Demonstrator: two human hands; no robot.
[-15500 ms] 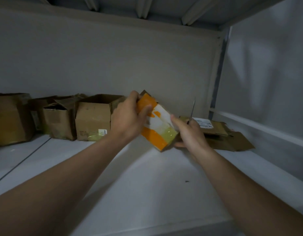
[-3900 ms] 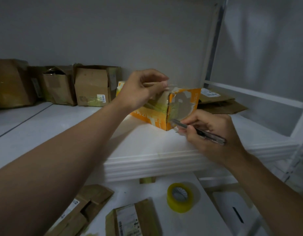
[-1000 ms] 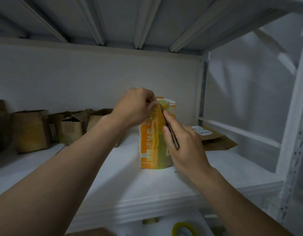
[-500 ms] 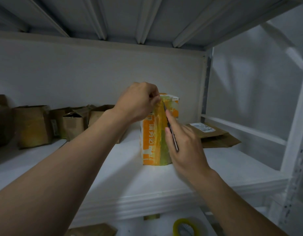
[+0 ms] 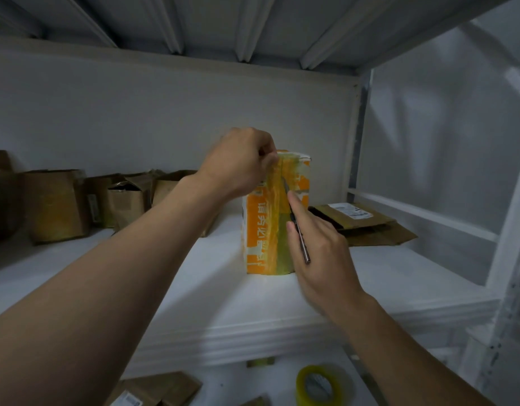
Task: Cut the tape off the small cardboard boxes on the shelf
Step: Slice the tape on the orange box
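Note:
An orange and white box [image 5: 263, 230] wrapped in clear yellowish tape stands upright on the white shelf [image 5: 218, 294]. My left hand [image 5: 241, 162] grips the box's top left edge, fingers curled and pinching at the tape. My right hand [image 5: 320, 256] holds a thin dark-handled knife [image 5: 297, 224] like a pen. Its blade points up and lies against the taped front face, in a vertical slit near the top.
Several opened brown cardboard boxes [image 5: 57, 200] line the back left of the shelf. Flattened cartons with a white label [image 5: 358, 221] lie at the back right. A yellow tape roll [image 5: 320, 385] and flat cardboard [image 5: 159, 389] sit on the lower shelf. A white upright post [image 5: 504, 259] stands right.
The knife blade has moved a little down the box's front face along the tape. My left hand stays pinched at the box's top edge.

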